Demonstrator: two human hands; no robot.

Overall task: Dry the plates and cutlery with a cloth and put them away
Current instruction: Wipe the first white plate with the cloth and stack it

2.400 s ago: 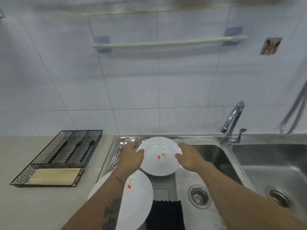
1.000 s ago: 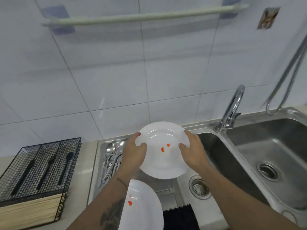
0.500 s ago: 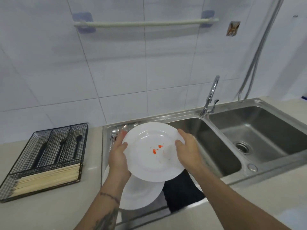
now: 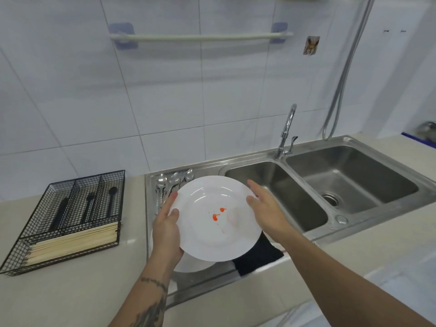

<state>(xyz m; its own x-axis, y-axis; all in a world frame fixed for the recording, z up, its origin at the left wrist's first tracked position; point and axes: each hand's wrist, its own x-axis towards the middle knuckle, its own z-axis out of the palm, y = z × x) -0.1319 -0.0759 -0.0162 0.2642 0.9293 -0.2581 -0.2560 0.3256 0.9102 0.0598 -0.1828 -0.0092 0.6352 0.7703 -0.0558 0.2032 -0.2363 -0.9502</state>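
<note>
A white plate point(image 4: 212, 234) with small red spots is held tilted above the sink's draining board. My left hand point(image 4: 166, 230) grips its left rim, thumb on top and fingers underneath. My right hand point(image 4: 266, 208) lies against the right rim with straight fingers. A second white plate point(image 4: 195, 264) rests below it on the draining board, mostly hidden. A dark cloth point(image 4: 257, 256) lies beside that plate, partly under the held one. Several metal spoons point(image 4: 174, 180) lie at the back of the draining board.
A black wire cutlery basket point(image 4: 70, 208) with dark utensils and pale chopsticks point(image 4: 73, 241) sits on the counter at left. Two steel sink basins point(image 4: 278, 185) and a tap point(image 4: 286, 133) are at right. A towel rail point(image 4: 200, 38) hangs on the tiled wall.
Both hands lifted the spotted plate off the draining board and drew it toward me. My right hand's fingers have straightened along the rim. The view has pulled back.
</note>
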